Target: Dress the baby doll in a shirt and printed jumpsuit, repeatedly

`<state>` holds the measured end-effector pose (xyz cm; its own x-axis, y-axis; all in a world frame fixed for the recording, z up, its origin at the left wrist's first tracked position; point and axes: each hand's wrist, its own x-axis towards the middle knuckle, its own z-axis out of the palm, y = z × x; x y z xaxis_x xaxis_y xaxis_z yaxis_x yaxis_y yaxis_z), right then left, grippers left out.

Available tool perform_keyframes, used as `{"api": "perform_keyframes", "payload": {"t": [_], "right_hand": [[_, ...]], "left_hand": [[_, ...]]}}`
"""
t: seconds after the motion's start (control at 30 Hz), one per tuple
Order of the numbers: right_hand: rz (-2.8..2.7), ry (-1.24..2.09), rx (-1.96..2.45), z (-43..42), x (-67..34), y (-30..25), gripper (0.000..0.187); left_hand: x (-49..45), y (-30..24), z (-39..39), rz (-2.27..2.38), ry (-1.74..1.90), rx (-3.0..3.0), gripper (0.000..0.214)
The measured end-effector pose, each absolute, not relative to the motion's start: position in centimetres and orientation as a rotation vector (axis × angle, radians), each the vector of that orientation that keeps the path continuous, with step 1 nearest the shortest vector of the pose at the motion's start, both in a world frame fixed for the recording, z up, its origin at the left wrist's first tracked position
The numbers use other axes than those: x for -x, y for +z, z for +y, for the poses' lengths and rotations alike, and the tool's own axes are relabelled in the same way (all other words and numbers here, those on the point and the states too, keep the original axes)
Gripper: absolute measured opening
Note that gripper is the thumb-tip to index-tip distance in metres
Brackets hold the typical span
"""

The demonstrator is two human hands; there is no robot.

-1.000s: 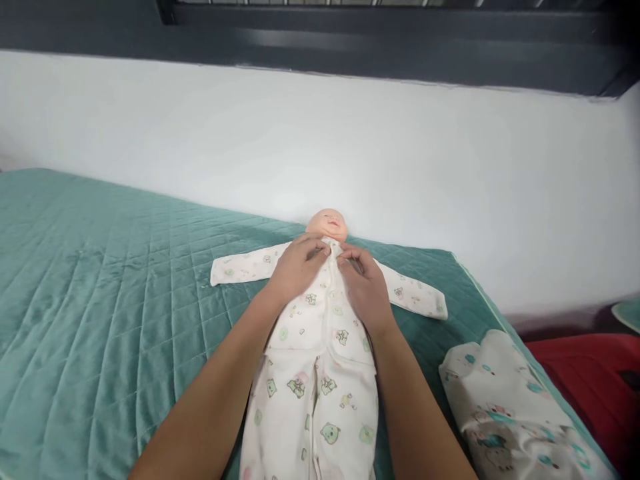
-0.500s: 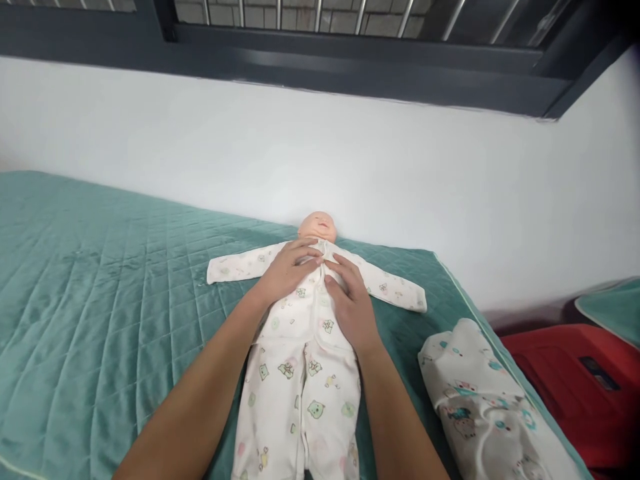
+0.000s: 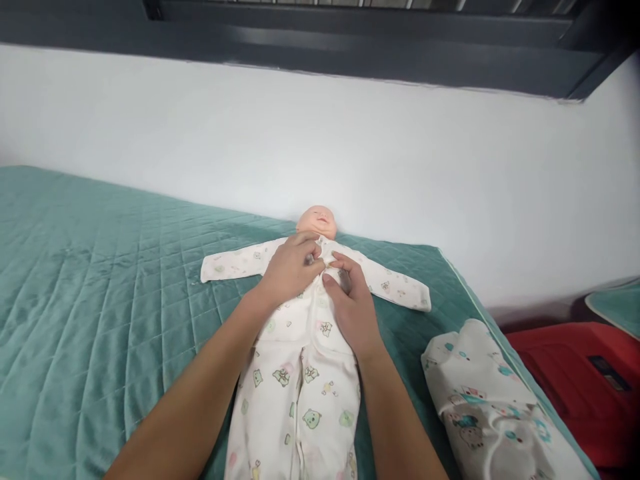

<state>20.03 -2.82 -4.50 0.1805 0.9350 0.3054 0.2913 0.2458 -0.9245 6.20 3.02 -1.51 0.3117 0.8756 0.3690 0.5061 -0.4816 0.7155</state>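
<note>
Near the far edge of the bed (image 3: 100,267), the sleepsuit (image 3: 300,393) on the doll (image 3: 316,219) is pinched at the neck placket by the left hand (image 3: 290,270) and the right hand (image 3: 353,310), both nearly closed, and the front edges are judged liable to be misaligned by uneven pulling.

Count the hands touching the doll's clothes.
2. The left hand pinches the sleepsuit near the collar of the doll; the right hand rests beside it on the chest. No other hands show.
</note>
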Motion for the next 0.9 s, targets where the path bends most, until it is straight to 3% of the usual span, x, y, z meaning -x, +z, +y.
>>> {"api": "perform_keyframes", "payload": {"t": [0.23, 0.53, 0.9], "right_hand": [[-1.388, 0.771, 1.232, -2.7, -21.0, -4.5, 0.025], [-1.620, 0.830, 1.181, -2.8, -22.7, -4.2, 0.051], [-1.609, 0.752, 1.205, -2.9, -22.0, -4.2, 0.049]], "left_hand": [[-5.4, -1.5, 3.1, 1.059, 1.055, -2.068, 0.038], [-2.7, -1.7, 1.3, 0.843, 0.849, -2.111, 0.023], [-1.5, -2.3, 1.6, 0.729, 0.804, -2.139, 0.018]]}}
